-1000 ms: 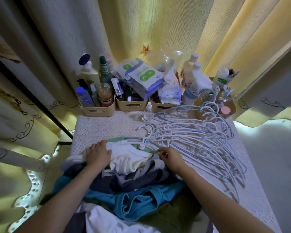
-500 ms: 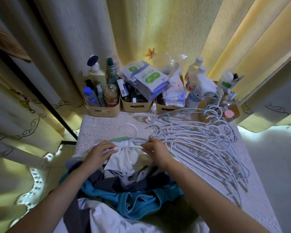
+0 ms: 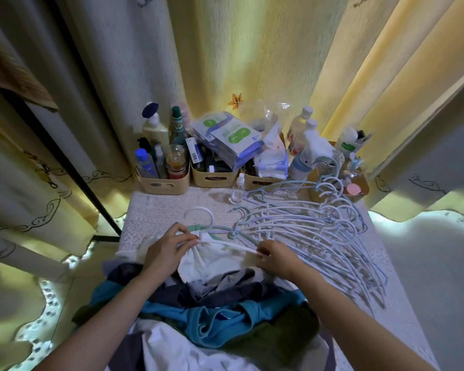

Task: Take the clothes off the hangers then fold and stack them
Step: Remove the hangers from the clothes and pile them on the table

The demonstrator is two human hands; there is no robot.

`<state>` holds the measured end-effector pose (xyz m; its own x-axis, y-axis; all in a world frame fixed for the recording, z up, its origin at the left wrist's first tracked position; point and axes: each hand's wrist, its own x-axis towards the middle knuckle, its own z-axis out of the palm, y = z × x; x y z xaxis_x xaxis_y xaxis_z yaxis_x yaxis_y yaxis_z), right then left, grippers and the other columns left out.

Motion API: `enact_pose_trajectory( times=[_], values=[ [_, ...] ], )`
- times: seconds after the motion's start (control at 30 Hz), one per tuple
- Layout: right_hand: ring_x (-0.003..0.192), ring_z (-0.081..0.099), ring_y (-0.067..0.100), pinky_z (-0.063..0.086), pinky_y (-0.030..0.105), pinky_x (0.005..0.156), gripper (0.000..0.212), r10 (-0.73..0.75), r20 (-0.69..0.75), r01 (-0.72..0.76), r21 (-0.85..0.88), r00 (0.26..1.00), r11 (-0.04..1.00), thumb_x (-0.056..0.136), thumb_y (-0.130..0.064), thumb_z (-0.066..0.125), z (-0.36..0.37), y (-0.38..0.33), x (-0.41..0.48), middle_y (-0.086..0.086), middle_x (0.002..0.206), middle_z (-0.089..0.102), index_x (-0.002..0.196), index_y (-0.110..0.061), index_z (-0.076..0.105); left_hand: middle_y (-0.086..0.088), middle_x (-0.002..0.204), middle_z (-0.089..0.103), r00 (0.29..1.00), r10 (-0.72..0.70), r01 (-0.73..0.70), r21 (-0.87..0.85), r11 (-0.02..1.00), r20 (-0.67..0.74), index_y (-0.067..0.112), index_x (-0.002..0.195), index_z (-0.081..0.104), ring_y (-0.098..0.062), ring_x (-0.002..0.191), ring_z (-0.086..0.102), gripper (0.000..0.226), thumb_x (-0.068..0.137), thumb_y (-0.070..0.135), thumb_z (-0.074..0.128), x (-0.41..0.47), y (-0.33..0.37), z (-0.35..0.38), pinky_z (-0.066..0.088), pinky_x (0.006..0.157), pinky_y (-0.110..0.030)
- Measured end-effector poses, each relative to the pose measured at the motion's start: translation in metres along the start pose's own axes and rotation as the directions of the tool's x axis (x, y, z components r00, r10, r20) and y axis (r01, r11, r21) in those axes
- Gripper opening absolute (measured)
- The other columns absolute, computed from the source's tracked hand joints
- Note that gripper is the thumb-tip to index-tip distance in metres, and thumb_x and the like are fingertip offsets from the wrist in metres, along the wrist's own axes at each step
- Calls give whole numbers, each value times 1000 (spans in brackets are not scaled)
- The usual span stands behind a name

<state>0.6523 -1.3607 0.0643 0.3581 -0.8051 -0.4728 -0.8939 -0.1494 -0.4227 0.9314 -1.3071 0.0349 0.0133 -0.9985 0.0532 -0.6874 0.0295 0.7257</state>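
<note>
Right hand (image 3: 275, 254) slid outward, pinching one white hanger (image 3: 227, 245); left hand (image 3: 169, 250) grips it.

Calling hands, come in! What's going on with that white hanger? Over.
Left hand grips white garment at the hanger neck. Right hand pinches hanger arm. Garment not yet off. Empty hangers crowd the right.

Both forearms reaching in frm near edge; L hand (image 3: 169, 250) & R hand (image 3: 275, 257) each pinching white hanger (image 3: 227, 243), fingers curling.
</note>
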Motion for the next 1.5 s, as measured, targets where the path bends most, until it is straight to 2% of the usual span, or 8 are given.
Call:
enact_pose_trajectory(
  times=[0.17, 0.33, 0.5, 0.63, 0.8, 1.17, 1.3, 1.5],
  values=[
    [84, 62, 32, 40, 30, 64, 23, 147, -21, -141, 172, 989, 975, 90, -21, 59, 20, 26, -20, 18, 85, 64, 83, -1, 65, -2, 88, 65, 906, -350, 310, -193, 931, -239, 33, 72, 55, -21, 66, 62, 29, 96, 18, 48, 12, -1, -36, 51, 64, -41],
    [76, 56, 15, 38, 18, 60, 30, 273, -1, -257, 328, 962, 909, 90, -20, 60, 21, 24, -21, 9, 104, 67, 120, -19, 62, -2, 99, 69, 931, -354, 363, -117, 924, 91, 25, 87, 66, -23, 96, 64, 15, 95, 21, 54, 26, 3, -55, 49, 78, -30],
    [58, 50, 13, 37, 14, 42, 7, 350, -109, -246, 521, 931, 817, 88, -14, 56, 21, 3, -20, 3, 82, 57, 85, -19, 62, 5, 146, 38, 853, -311, 312, 69, 948, 418, 24, 143, 37, -19, 136, 36, 60, 91, 47, 55, 14, 18, -11, 32, 110, -34],
    [48, 48, 15, 36, 17, 41, 23, 360, -116, -203, 653, 926, 730, 88, -8, 46, 24, 8, -33, 9, 72, 58, 96, -19, 65, -1, 102, 60, 953, -273, 258, 119, 959, 132, 25, 99, 66, -21, 99, 58, 31, 86, 52, 58, 18, 35, 6, 46, 85, -34],
    [62, 54, 14, 42, 22, 53, 12, 384, -33, -258, 687, 923, 679, 92, -19, 55, 24, 18, -38, 2, 67, 58, 88, -15, 66, 4, 70, 48, 990, -127, 125, 38, 991, 58, 28, 60, 54, -18, 68, 53, 32, 90, 37, 59, 13, 39, 1, 38, 61, -33],
    [56, 50, 16, 45, 27, 53, 19, 398, -70, -309, 516, 915, 799, 87, -11, 58, 8, 15, -38, 9, 60, 57, 78, 0, 69, 17, 53, 50, 983, -159, 153, 70, 986, 87, 27, 65, 49, 9, 46, 49, 31, 96, 34, 51, 8, 41, -11, 23, 41, -17],
    [70, 58, 25, 57, 49, 76, 21, 434, -120, -306, 544, 893, 781, 88, -5, 57, 15, 33, -42, 20, 73, 61, 73, 6, 66, 4, 53, 52, 974, -226, 227, 67, 972, -12, 24, 63, 49, -15, 51, 50, 38, 96, 41, 47, 11, 36, -22, 31, 48, -31],
    [88, 61, 29, 49, 37, 75, 23, 469, -139, -256, 689, 872, 678, 94, 1, 45, 8, 34, -45, 19, 102, 66, 97, -1, 67, 2, 72, 68, 970, -226, 231, -54, 972, 85, 17, 76, 62, -15, 71, 63, 34, 96, 40, 47, 16, 36, -26, 50, 69, -38]
  ],
)
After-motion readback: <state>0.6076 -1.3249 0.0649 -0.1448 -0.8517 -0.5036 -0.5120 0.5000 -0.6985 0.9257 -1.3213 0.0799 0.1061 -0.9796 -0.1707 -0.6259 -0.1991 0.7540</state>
